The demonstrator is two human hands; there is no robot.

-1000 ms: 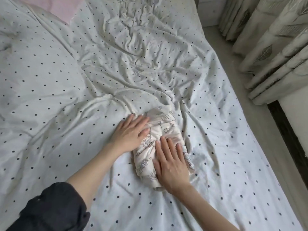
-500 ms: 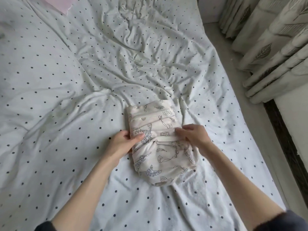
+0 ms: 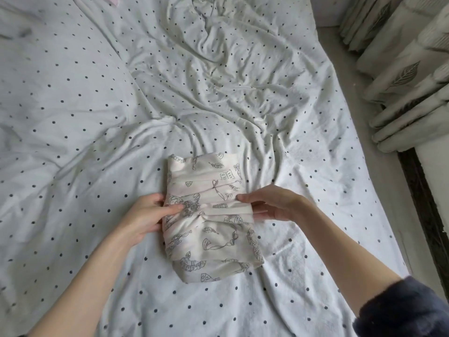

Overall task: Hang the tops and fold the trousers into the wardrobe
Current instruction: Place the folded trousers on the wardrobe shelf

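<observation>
The folded trousers point(image 3: 209, 215) lie on the bed sheet point(image 3: 73, 117), slightly below the centre of the view. The fabric is cream with a grey line-drawn print. The bundle is a compact, roughly rectangular stack with several horizontal folds across its upper half and a rounded lower end toward 6 o'clock.

The left hand point(image 3: 145, 215) grips the bundle at its 9 o'clock edge. The thumb lies across the top of the fabric; the other fingers curl at the side and their tips are hidden. The right hand point(image 3: 274, 203) grips the 3 o'clock edge. Its thumb presses on top of a fold, and the fingers reach beneath the edge. Both hands are clamped on the trousers from opposite sides, at about the same height on the bundle.

The sheet is white with small dark dots and is heavily creased from the bundle up toward 12 o'clock. Both forearms enter from the lower edge of the view. A dark sleeve point(image 3: 401, 312) covers the right arm at 5 o'clock. Curtains point(image 3: 401, 69) with a leaf pattern hang at 2 o'clock, beside the bed. A strip of floor point(image 3: 345, 76) runs between the bed and the curtains.
</observation>
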